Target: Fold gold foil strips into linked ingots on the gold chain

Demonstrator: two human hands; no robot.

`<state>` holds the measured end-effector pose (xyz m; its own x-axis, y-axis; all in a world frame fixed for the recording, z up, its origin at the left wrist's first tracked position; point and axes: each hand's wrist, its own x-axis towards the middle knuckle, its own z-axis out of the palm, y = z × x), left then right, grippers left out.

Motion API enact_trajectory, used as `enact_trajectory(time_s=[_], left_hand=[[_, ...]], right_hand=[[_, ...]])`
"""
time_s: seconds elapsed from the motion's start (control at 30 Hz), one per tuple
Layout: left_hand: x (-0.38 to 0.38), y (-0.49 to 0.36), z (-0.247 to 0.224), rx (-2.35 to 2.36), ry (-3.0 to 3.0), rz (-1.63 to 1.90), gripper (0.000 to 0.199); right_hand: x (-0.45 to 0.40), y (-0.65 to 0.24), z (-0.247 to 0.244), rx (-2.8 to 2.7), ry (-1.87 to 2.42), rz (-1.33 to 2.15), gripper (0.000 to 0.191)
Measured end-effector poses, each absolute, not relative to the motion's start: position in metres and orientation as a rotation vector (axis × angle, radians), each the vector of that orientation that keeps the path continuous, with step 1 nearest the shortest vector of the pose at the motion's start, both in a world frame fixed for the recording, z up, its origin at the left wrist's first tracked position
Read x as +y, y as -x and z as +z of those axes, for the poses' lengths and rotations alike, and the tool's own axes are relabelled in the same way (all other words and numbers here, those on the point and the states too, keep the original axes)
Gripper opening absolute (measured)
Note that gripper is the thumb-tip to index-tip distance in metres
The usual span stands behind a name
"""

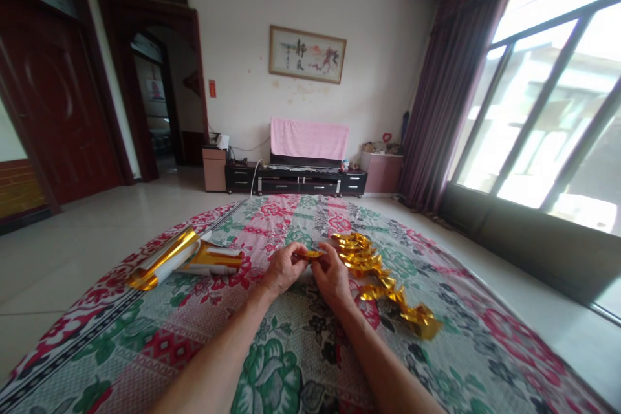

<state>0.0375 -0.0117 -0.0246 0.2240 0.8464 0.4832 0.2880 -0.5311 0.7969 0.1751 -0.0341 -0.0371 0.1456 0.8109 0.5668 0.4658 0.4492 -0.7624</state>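
Note:
A small piece of gold foil [313,255] spans the gap between my two hands, above the middle of the flowered cloth. My left hand [286,265] pinches its left end with thumb and forefinger. The other end is pinched by my right hand [332,272]. Just right of that hand lies a crumpled, pleated gold foil strip [366,265], trailing toward me; whether it joins the held piece I cannot tell. Off to the left, rolled sheets of gold foil [167,259] with pale undersides rest on the cloth, one leaning over another [213,260].
The flowered cloth [272,369] spreads wide beneath my arms. Beyond it stand a low black cabinet [295,182] and a television under a pink towel [309,138]. Purple curtains [451,77] and a large window are on the right, a dark red door [53,90] on the left.

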Motion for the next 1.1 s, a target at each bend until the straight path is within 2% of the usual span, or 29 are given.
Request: enact_trajectory(time_s=[0.5,0.73,1.1], left_hand=[[-0.011,-0.037,-0.026,1.11,-2.019,1.335,0.015],[-0.01,-0.037,-0.024,1.154,-2.219,1.412,0.015],[-0.019,-0.048,-0.019,1.121,-2.267,1.26,0.013]], right_hand=[[-0.036,-0.176,-0.034,-1.534,1.277,0.179,0.037],[-0.037,-0.177,-0.032,-1.421,1.177,0.053,0.044],[-0.036,-0.193,-0.003,-1.138,1.107,0.236,0.031]])
